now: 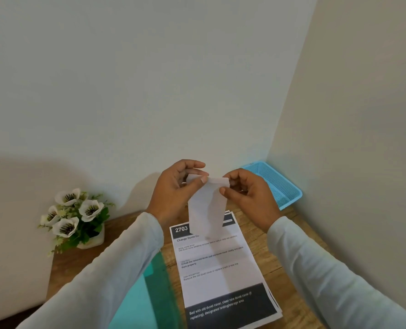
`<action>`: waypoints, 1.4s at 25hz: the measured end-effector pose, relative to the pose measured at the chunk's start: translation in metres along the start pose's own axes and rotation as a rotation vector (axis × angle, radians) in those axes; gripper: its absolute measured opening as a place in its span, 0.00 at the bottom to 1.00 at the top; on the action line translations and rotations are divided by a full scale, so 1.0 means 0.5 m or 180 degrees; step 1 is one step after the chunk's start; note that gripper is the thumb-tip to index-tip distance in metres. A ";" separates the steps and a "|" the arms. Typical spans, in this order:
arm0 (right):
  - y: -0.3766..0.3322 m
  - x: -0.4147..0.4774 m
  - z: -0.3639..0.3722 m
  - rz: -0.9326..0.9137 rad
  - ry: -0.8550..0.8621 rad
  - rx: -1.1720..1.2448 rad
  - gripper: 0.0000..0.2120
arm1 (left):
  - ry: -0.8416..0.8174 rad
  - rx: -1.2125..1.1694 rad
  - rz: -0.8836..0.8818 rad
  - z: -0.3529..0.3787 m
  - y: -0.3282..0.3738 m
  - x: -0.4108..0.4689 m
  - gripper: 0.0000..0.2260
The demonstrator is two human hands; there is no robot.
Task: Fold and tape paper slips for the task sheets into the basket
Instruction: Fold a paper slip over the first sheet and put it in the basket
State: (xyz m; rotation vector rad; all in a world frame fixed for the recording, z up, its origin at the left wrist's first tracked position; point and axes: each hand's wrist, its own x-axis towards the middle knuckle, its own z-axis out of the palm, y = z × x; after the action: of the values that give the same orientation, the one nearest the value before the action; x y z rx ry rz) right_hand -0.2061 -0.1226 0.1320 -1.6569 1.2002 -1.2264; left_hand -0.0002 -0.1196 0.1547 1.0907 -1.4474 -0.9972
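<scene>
Paper slip (206, 205), white and narrow, hangs in the air above the top of the printed task sheets (221, 269), pinched at its upper edge by both hands so its length drops free toward the sheets. Left hand (176, 188) is closed on the slip's upper left corner, thumb in front and fingers curled behind; right hand (247, 193) is closed on the upper right corner in the same way. Holding it up by two corners keeps the strip straight and lets the top edge be turned over squarely, so I judge a fold at the top is the step in hand. The sheets lie in a small stack on the wooden table (280, 269), directly below the slip, likely kept close for matching slip to sheet. A blue mesh basket (278, 184) sits beyond and to the right of the sheets, in the wall corner, near the right hand for an easy drop; whether it holds anything I cannot tell. A green folder (149, 295) lies just left of the sheets, and a pot of white flowers (76, 217) stands well to their left. No tape is in sight.
</scene>
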 end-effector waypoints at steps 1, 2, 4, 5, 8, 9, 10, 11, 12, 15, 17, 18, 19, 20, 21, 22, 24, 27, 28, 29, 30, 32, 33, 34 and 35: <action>-0.001 0.002 0.001 -0.0013 0.0035 0.0056 0.08 | 0.0059 0.0003 -0.0001 -0.003 -0.001 0.002 0.09; -0.003 0.003 0.002 -0.0037 0.0088 0.0102 0.09 | 0.0130 0.0026 0.0006 -0.005 -0.001 0.005 0.08; -0.012 0.006 0.004 -0.0083 0.0218 0.0147 0.10 | 0.0250 0.0079 -0.0001 -0.010 -0.002 0.008 0.07; -0.017 0.007 0.006 -0.0088 0.0264 0.0161 0.11 | 0.0282 0.0087 -0.0032 -0.012 -0.004 0.008 0.06; -0.025 0.005 0.009 -0.0152 0.0270 -0.0005 0.11 | 0.0297 0.0171 -0.0045 -0.014 -0.014 0.006 0.03; -0.025 0.004 0.010 -0.0224 0.0221 -0.0168 0.10 | 0.0284 0.0239 -0.0009 -0.013 -0.016 0.005 0.02; -0.023 0.004 0.010 -0.0315 0.0156 -0.0352 0.10 | 0.0258 0.0307 0.0015 -0.013 -0.018 0.003 0.01; -0.020 0.004 0.011 -0.0398 0.0092 -0.0517 0.10 | 0.0231 0.0386 0.0014 -0.012 -0.018 0.000 0.03; -0.018 0.004 0.013 -0.0443 0.0044 -0.0615 0.10 | 0.0201 0.0471 -0.0013 -0.011 -0.019 -0.002 0.05; -0.014 0.005 0.015 -0.0355 0.0066 -0.0661 0.08 | 0.0092 0.0706 -0.0043 -0.009 -0.024 -0.009 0.05; -0.012 0.006 0.017 -0.0278 0.0084 -0.0655 0.05 | 0.0014 0.0714 0.0012 -0.010 -0.026 -0.011 0.05; -0.012 0.007 0.018 -0.0257 0.0074 -0.0666 0.03 | -0.0031 0.0671 0.0036 -0.009 -0.025 -0.012 0.05; -0.012 0.007 0.019 -0.0250 0.0058 -0.0688 0.02 | -0.0066 0.0651 0.0057 -0.008 -0.025 -0.013 0.05; -0.013 0.007 0.020 -0.0252 0.0040 -0.0700 0.01 | -0.0086 0.0673 0.0075 -0.008 -0.026 -0.012 0.05; -0.014 0.007 0.021 -0.0258 0.0015 -0.0679 0.01 | -0.0099 0.0729 0.0102 -0.008 -0.026 -0.012 0.04; -0.015 0.007 0.022 -0.0269 -0.0021 -0.0625 0.01 | -0.0108 0.0767 0.0121 -0.008 -0.027 -0.012 0.03; -0.020 0.007 0.025 -0.0320 -0.0091 -0.0532 0.02 | -0.0134 0.0777 0.0118 -0.008 -0.026 -0.012 0.03; -0.023 0.008 0.028 -0.0413 -0.0109 -0.0467 0.02 | -0.0120 0.0902 0.0209 -0.005 -0.022 -0.014 0.04; -0.024 0.008 0.028 -0.0420 -0.0102 -0.0469 0.02 | -0.0105 0.0913 0.0220 -0.005 -0.021 -0.014 0.04; -0.024 0.009 0.027 -0.0416 -0.0103 -0.0479 0.03 | -0.0086 0.0895 0.0206 -0.006 -0.021 -0.015 0.04; -0.023 0.009 0.026 -0.0411 -0.0108 -0.0492 0.03 | -0.0064 0.0863 0.0177 -0.008 -0.020 -0.015 0.04; -0.023 0.009 0.019 -0.0412 -0.0100 -0.0531 0.04 | -0.0015 0.0829 0.0137 -0.015 -0.020 -0.017 0.04; -0.023 0.008 0.015 -0.0418 -0.0096 -0.0548 0.04 | 0.0004 0.0810 0.0123 -0.019 -0.020 -0.019 0.04; -0.023 0.008 0.009 -0.0427 -0.0093 -0.0564 0.04 | 0.0019 0.0784 0.0106 -0.023 -0.020 -0.019 0.04; -0.024 0.008 0.004 -0.0427 -0.0084 -0.0571 0.04 | 0.0031 0.0761 0.0098 -0.026 -0.020 -0.019 0.03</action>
State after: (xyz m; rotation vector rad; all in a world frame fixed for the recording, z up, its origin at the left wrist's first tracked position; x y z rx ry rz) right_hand -0.2005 -0.1229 0.1435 -1.9062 1.2297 -1.2023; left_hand 0.0147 -0.1134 0.1444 1.2382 -1.6005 -0.8101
